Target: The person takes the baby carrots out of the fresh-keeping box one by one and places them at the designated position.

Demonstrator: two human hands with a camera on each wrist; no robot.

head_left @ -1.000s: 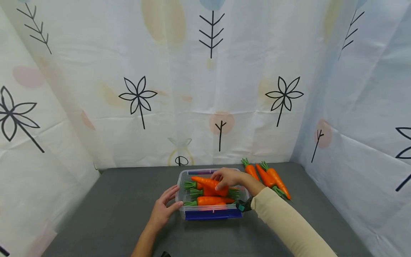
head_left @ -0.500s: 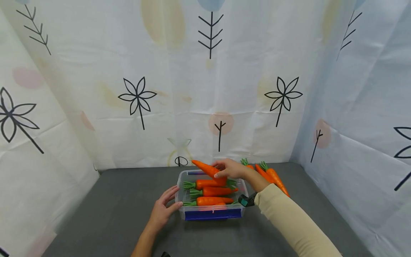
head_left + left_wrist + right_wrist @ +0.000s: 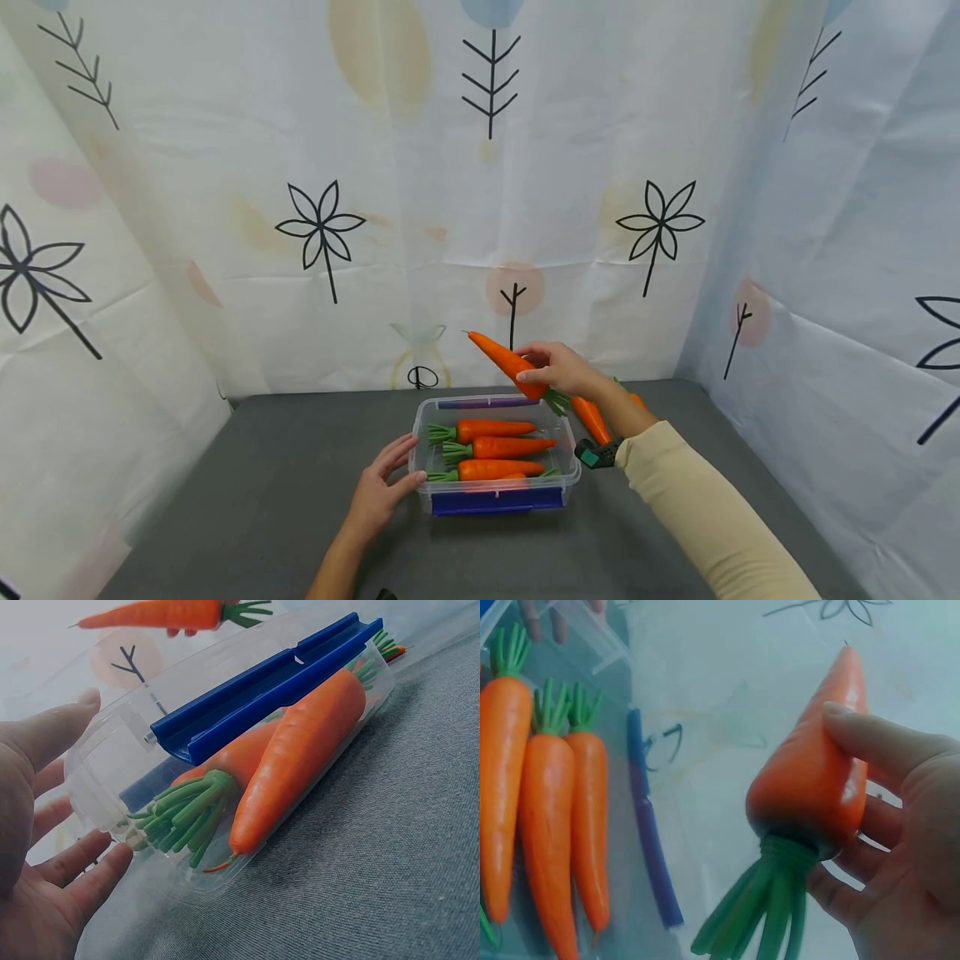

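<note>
My right hand (image 3: pixel 558 369) holds an orange carrot (image 3: pixel 501 358) with green stems above the back right of a clear plastic box. In the right wrist view, thumb and fingers grip the carrot (image 3: pixel 806 780) near its thick end, tip pointing up and away. My left hand (image 3: pixel 382 492) touches the left end of the box (image 3: pixel 572 471), its fingers extended along the wall. Several carrots (image 3: pixel 510 447) lie crosswise inside the box, stems mostly to the left. A blue latch (image 3: pixel 497 500) runs along the box's front.
More carrots (image 3: pixel 592 419) lie on the grey table (image 3: pixel 300 467) right of the box, partly hidden behind my right arm. A patterned white curtain (image 3: pixel 420 250) rises behind the table and along both sides.
My right hand has lifted the carrot out of the box, up and slightly right, uncovering the carrots beneath. The left hand has stayed at the box's left end.
</note>
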